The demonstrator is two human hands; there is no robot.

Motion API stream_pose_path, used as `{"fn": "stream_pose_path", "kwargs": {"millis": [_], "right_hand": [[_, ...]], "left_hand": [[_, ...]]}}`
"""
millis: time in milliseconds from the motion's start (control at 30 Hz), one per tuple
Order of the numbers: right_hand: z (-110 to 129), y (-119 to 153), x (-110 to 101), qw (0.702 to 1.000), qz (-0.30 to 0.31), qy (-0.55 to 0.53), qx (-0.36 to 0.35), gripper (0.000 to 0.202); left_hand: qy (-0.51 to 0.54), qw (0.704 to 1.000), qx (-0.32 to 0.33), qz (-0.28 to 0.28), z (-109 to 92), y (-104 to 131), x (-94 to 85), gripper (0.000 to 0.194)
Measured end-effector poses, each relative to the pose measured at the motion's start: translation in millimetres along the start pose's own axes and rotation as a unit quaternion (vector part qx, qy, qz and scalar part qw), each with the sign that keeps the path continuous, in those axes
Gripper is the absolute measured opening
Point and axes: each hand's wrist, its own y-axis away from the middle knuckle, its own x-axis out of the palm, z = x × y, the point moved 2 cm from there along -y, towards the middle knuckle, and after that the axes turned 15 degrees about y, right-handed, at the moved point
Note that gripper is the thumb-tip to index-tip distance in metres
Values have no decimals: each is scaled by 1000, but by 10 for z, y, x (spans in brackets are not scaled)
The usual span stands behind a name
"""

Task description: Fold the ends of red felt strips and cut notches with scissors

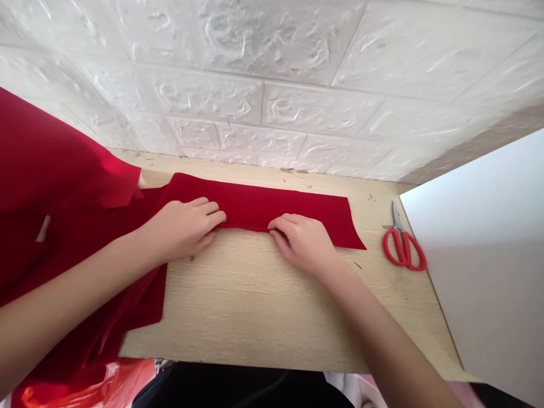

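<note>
A long strip of red fabric (263, 201) lies flat on the wooden table (255, 306), its curved end toward the right. My left hand (187, 226) rests on the strip's left part, fingers curled together at its near edge. Further right, my right hand (301, 238) pinches the same near edge between thumb and fingers. Between the two hands the edge looks narrowly folded or doubled. More red cloth spreads under and beyond my left forearm.
Red-handled scissors (403, 243) lie at the right, beside a white panel (484, 243). A white brick-pattern wall (314, 102) closes off the back. A large red cloth (55, 158) is piled at the left. An orange-red plastic bag (114, 385) sits below the front edge.
</note>
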Motion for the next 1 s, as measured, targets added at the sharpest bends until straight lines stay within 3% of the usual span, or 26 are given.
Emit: {"fn": "stream_pose_path", "kwargs": {"millis": [133, 233, 367, 633, 1000], "right_hand": [[-18, 36, 56, 999, -35, -5, -7, 21], [-21, 48, 85, 998, -57, -11, -10, 22], [-20, 64, 100, 997, -73, -10, -17, 21], [-177, 295, 71, 996, -89, -29, -7, 20], [-686, 677, -51, 992, -115, 53, 28, 21]], "left_hand": [[-66, 996, -45, -42, 285, 354, 32, 32], [11, 996, -81, -26, 552, 537, 35, 41], [116, 990, -72, 24, 760, 562, -16, 45], [121, 989, -80, 25, 809, 436, -80, 45], [116, 991, -71, 10, 873, 463, -80, 40]]}}
